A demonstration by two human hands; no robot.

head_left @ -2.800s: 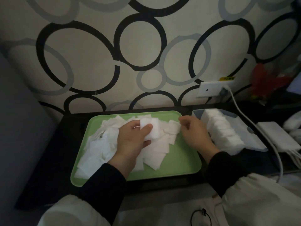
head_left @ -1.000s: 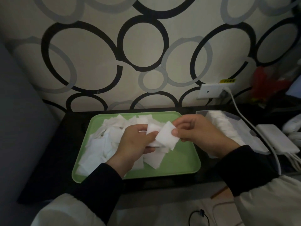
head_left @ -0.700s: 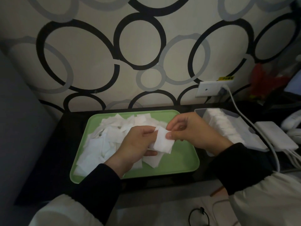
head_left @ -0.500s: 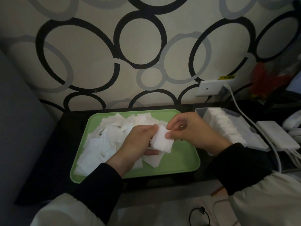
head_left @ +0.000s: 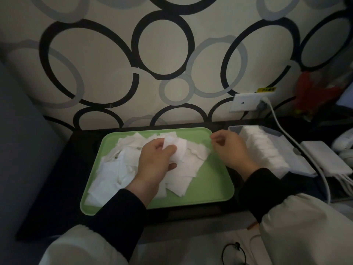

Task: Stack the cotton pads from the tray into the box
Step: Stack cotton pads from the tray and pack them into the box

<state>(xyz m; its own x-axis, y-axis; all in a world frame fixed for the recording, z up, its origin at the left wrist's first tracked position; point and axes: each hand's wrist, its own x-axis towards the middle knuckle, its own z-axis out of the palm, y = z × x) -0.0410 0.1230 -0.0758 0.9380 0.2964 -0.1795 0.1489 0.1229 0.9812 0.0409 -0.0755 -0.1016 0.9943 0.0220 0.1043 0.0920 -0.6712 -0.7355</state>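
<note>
**Task items.** A green tray sits on the black desk, against the wall. A loose heap of white cotton pads covers the left and middle of the tray, with the pads overlapping at mixed angles. The right front part of the tray floor is bare. The clear box stands on the desk just beside the tray's right edge. It holds a packed row of pads, standing on edge and running from the back to the front of the box.

**Left grip**. It is over the middle of the tray, above the heap. Thumb and fingers are clenched on a small held bundle of pads, which juts out to the right of the fingers. The number of pads in the bundle cannot be told.

**Right grip**. It is over the tray's right rear corner, between the bundle and the box, and apart from the left grip. The fingers are loosely curled, with the thumb near the forefinger. It is released, and no pad shows in it.

**Surroundings.** A white wall outlet is fixed above the desk. A white cable runs down from it past the box. A white flat unit lies to the right of the box. Both forearms wear black sleeves.
</note>
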